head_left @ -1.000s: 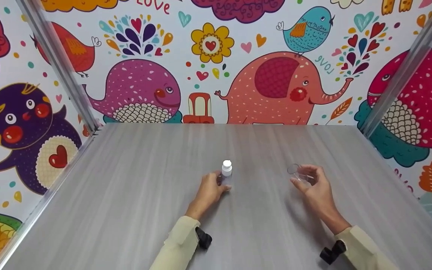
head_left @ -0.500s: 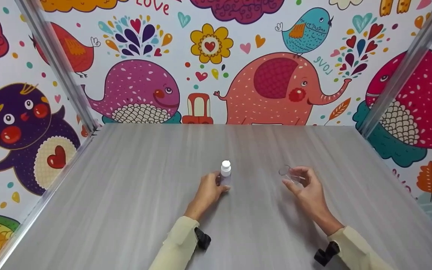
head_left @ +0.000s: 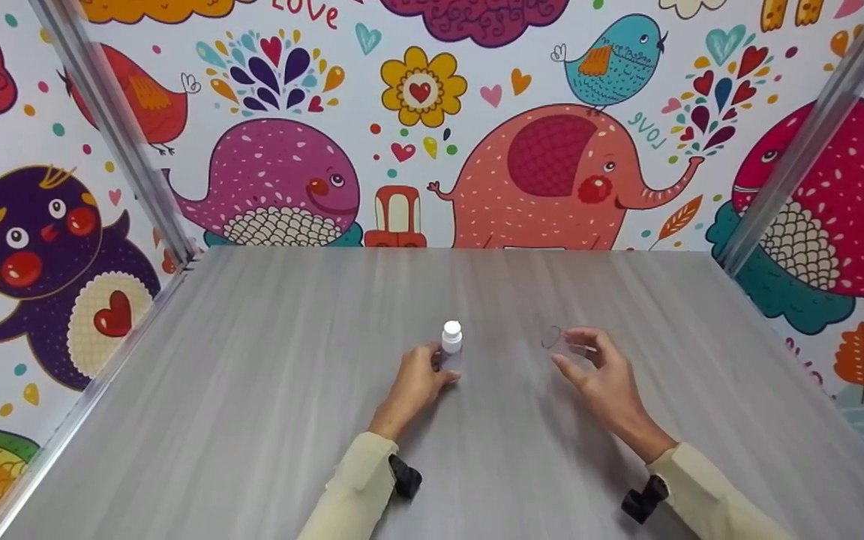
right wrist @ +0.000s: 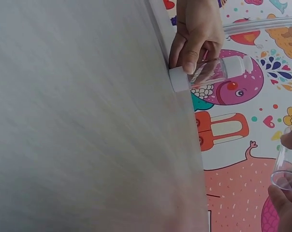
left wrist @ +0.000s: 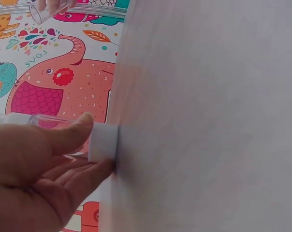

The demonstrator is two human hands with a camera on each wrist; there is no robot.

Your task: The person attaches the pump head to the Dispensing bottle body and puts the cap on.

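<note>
A small clear bottle (head_left: 451,346) with a white top and a white base stands upright on the table. My left hand (head_left: 413,388) grips it low, thumb on one side and fingers on the other; the left wrist view shows the thumb close to the white base (left wrist: 103,142). To the right, my right hand (head_left: 610,386) pinches a clear cylindrical cover (right wrist: 287,166) between thumb and fingers, raised off the table. Its round rim faces the bottle's side, with a gap between the two. In the head view the cover is so transparent that little beyond its rim shows.
The grey wood-grain table (head_left: 289,360) extends around both hands. Walls printed with cartoon animals stand behind and at the sides, with a metal post (head_left: 113,127) at the left corner and another metal post (head_left: 784,142) at the right.
My right hand has moved left with the clear cover, closer to the bottle. The cover's rim has turned more sideways. My left hand and the bottle have stayed in place.
</note>
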